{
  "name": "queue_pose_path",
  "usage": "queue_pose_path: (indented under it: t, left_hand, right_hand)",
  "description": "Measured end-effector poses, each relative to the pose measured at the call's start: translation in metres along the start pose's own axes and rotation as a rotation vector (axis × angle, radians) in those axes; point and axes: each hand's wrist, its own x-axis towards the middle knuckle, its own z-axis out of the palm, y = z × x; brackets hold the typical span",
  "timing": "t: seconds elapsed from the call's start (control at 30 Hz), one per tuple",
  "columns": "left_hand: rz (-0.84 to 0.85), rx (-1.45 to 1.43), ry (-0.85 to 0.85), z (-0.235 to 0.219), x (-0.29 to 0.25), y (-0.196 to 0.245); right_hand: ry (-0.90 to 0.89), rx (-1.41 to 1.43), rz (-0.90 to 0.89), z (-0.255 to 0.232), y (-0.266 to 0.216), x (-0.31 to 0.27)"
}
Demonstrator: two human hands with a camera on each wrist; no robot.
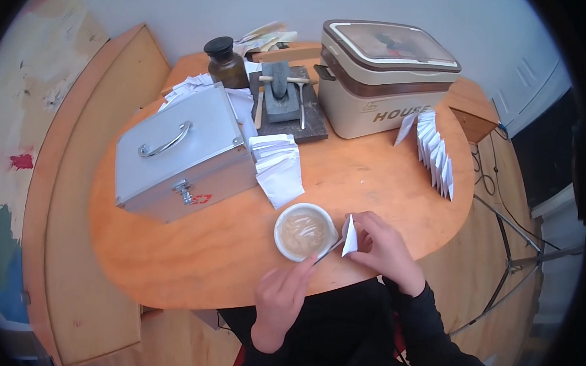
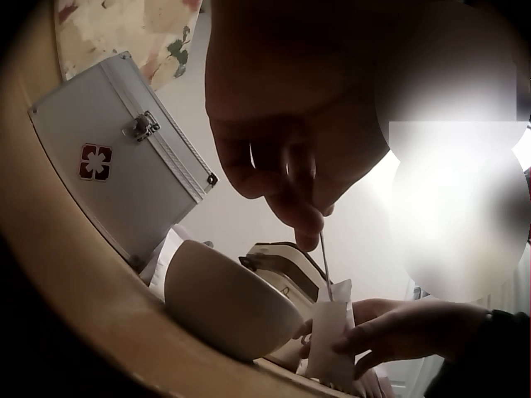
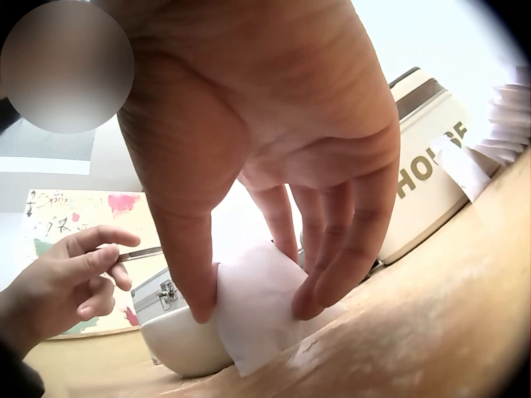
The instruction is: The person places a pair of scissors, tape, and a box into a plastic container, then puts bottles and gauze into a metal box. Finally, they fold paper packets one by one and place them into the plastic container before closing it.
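My left hand (image 1: 283, 297) pinches a thin metal tool (image 2: 326, 267), whose working end is hidden inside a small white paper packet (image 1: 350, 237). In my right hand (image 1: 386, 251), thumb and fingers grip that packet upright by its sides, close over the table, with its mouth spread. Just left of the packet stands a white bowl (image 1: 278, 243) with beige powder (image 1: 302, 231) in it. The tool passes by the bowl's right rim in the head view. From the right wrist view, the packet (image 3: 261, 307) overlaps the bowl's side.
A silver case (image 1: 177, 146) stands left, beside a stack of white packets (image 1: 279, 174). More packets (image 1: 433, 151) line the table's right. Behind are a brown jar (image 1: 228, 71), a stone slab (image 1: 313, 125) bearing tools, and a beige storage box (image 1: 386, 110). The table's edge (image 1: 200, 305) is near.
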Motion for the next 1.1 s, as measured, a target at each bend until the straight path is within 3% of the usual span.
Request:
queue_pose_path:
  t: [0.13,0.3,0.37,0.57,0.7,0.87,0.97,1.1]
  left_hand:
    - [-0.006,-0.008,0.119,-0.003,-0.005,-0.005]
    - [-0.194,-0.108,0.167,-0.003,-0.012,-0.009]
    - [-0.196,-0.141,0.178,-0.002,-0.012,-0.01]
    - [-0.183,-0.136,0.137,-0.005,-0.019,-0.016]
    - [-0.192,-0.159,0.143,-0.008,-0.019,-0.017]
    - [-0.204,-0.169,0.143,-0.007,-0.021,-0.02]
    - [-0.214,-0.188,0.141,-0.005,-0.02,-0.019]
    - [-0.224,-0.204,0.138,-0.004,-0.02,-0.019]
  right_hand:
    - [0.168,-0.016,0.134,-0.031,0.016,0.013]
    - [0.384,-0.131,0.099,-0.081,0.101,0.079]
    - [0.41,-0.027,0.253,-0.09,0.103,0.1]
    - [0.325,-0.638,0.286,-0.081,0.13,0.123]
    - [0.495,-0.773,0.221,-0.074,0.137,0.124]
    - [0.422,-0.776,0.268,-0.071,0.114,0.126]
    - [0.239,-0.545,0.133,-0.054,0.055,0.119]
    - [0.023,-0.584,-0.078,-0.016,0.004,0.12]
